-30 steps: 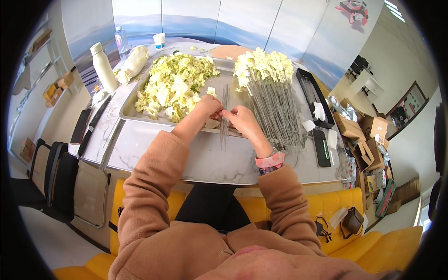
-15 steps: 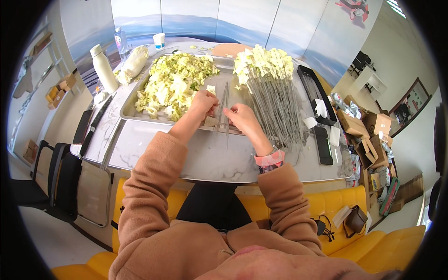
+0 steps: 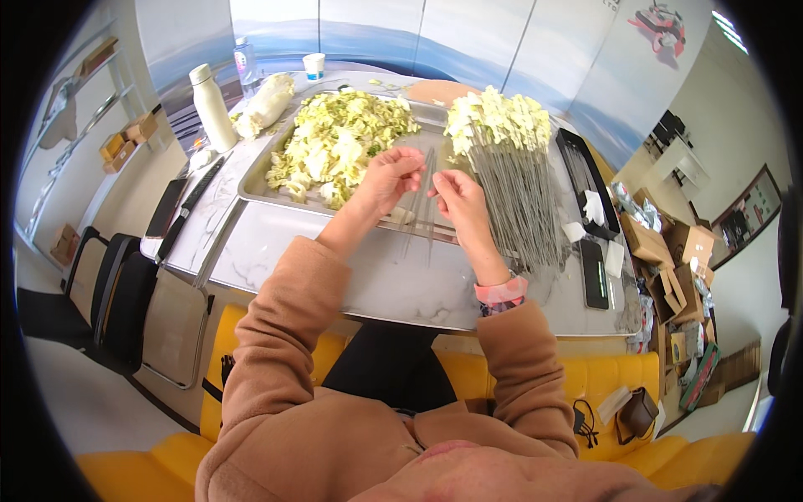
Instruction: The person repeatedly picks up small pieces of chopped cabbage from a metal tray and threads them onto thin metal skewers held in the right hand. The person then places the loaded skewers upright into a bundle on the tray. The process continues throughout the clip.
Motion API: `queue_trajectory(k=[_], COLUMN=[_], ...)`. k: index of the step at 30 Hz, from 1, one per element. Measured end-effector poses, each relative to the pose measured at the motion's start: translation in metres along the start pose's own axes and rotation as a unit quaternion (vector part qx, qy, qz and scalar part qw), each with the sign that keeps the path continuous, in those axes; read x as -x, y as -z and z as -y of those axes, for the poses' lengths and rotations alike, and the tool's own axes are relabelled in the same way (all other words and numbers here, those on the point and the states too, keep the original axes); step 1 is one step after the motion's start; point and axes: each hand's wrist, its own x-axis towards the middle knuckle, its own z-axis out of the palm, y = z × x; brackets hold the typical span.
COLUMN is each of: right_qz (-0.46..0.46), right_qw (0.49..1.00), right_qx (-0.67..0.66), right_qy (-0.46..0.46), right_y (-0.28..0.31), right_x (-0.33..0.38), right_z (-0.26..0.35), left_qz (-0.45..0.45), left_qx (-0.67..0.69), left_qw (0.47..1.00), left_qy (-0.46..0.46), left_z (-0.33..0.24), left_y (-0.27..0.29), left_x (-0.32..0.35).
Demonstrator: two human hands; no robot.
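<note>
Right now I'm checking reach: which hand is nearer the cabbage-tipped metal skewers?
Right: the right hand is just left of the cabbage-tipped metal skewers; the left hand is farther left, near the loose cabbage pieces.

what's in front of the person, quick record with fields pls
left hand: raised, fingers curled, grip contents unclear
right hand: raised, fingers bent, grip contents unclear
between hands: a few thin grey skewers
metal tray, left part: loose cut cabbage leaves
right of right hand: many skewers, cabbage pieces on far ends
table, left: black-handled knife, white bottle, napa cabbage
table, right: black phone
</note>
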Motion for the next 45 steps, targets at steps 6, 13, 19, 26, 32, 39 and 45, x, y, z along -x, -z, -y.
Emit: queue_trajectory(k=[6,13,19,26,32,39,45], right_qz=[0.088,0.056,0.026,0.050,0.046,0.054,0.069], right_qw=[0.987,0.987,0.985,0.983,0.982,0.982,0.984], right_qx=[-0.126,-0.146,-0.165,-0.165,-0.173,-0.170,-0.148], right_qy=[-0.047,-0.045,-0.052,-0.056,-0.063,-0.057,-0.065], right_y=[-0.006,-0.005,-0.001,-0.004,-0.003,-0.003,-0.003], right_x=[0.007,0.007,0.007,0.008,0.006,0.007,0.009], right_z=[0.009,0.006,0.006,0.007,0.004,0.007,0.007], left_qz=[0.058,-0.032,-0.270,-0.357,-0.303,-0.322,-0.257], left_qx=[0.016,-0.136,-0.523,-0.686,-0.737,-0.616,-0.250], left_qw=[0.998,0.987,0.769,0.626,0.603,0.693,0.916], left_qy=[-0.015,-0.082,-0.249,-0.098,-0.026,-0.189,-0.181], left_z=[0.004,0.000,-0.039,-0.081,-0.077,-0.077,-0.082], left_y=[0.002,0.000,0.053,0.128,0.135,0.145,0.133], left_x=[0.000,0.007,0.015,0.024,0.009,0.008,0.013])
